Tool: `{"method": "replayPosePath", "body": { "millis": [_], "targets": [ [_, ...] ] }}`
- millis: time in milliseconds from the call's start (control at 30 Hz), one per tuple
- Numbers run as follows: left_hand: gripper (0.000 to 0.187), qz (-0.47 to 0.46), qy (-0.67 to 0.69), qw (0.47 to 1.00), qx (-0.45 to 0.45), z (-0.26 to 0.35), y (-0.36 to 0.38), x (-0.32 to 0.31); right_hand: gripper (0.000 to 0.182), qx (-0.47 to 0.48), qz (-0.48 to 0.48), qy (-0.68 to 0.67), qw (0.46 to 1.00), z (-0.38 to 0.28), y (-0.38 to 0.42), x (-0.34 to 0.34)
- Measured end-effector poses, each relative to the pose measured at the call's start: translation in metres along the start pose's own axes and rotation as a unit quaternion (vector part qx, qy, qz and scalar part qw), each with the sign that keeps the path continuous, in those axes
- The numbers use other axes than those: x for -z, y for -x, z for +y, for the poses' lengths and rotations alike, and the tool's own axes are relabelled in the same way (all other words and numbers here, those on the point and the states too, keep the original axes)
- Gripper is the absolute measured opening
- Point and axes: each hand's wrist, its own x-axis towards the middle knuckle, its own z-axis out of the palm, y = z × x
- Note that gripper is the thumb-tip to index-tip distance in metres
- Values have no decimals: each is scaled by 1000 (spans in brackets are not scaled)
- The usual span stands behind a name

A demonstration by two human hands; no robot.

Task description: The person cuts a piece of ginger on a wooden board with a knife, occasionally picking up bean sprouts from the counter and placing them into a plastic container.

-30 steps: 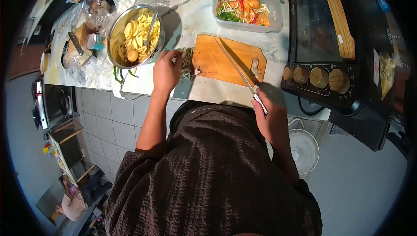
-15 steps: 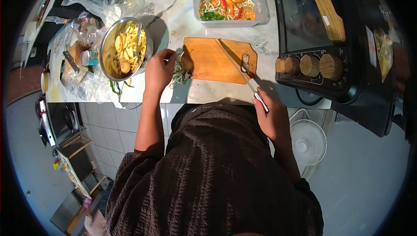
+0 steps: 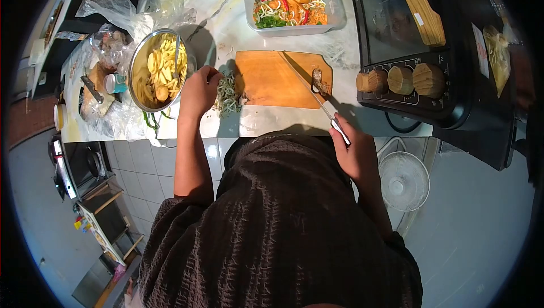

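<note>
My right hand is closed round the handle of a long knife, whose blade slants up and left over a wooden cutting board. A small dark brown scrap lies near the board's right edge. My left hand hovers between the board and a metal bowl, fingers curled together; whatever they may hold is too small to make out. Beside that hand, against the board's left edge, sits a pile of thin grey-green pieces. Pale yellow slices and a spoon are in the bowl.
A plastic container with orange, red and green food stands behind the board. At the right is a black oven with wooden knobs. Plastic bags, a teal-and-white cup and another knife lie left.
My left hand has moved slightly left, away from the grey-green pile and nearer the bowl. My right hand and the knife stay almost where they were. The view has shifted a little.
</note>
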Motion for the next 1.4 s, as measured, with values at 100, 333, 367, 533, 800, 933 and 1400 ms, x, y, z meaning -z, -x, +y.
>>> {"method": "replayPosePath", "body": {
  "millis": [100, 333, 367, 533, 800, 933, 1400],
  "targets": [
    [24, 3, 16, 1000, -7, -2, -2, 0, 32, -1, -1, -5, 1000, -4, -2, 0],
    [22, -34, 48, 997, -56, 20, -4, -2, 32, -30, -10, -18, 999, -8, 1, 2],
    [22, -33, 49, 995, -79, 25, -5, -4, 32, -31, -9, -17, 999, -7, 2, 3],
    [20, 0, -2, 984, -178, 45, -9, -23, 35, -28, 6, -11, 1000, -6, 7, 7],
    [28, -15, 79, 967, -243, 62, -2, -54, 34, -31, 30, -34, 998, -3, 13, 8],
    [30, -9, 28, 962, -272, 43, -3, -55, 35, -77, -10, -67, 995, -9, 15, 10],
    [24, 8, 47, 945, -323, 60, -2, -84, 34, -87, 16, -61, 994, -4, 20, 6]
  ]
}}
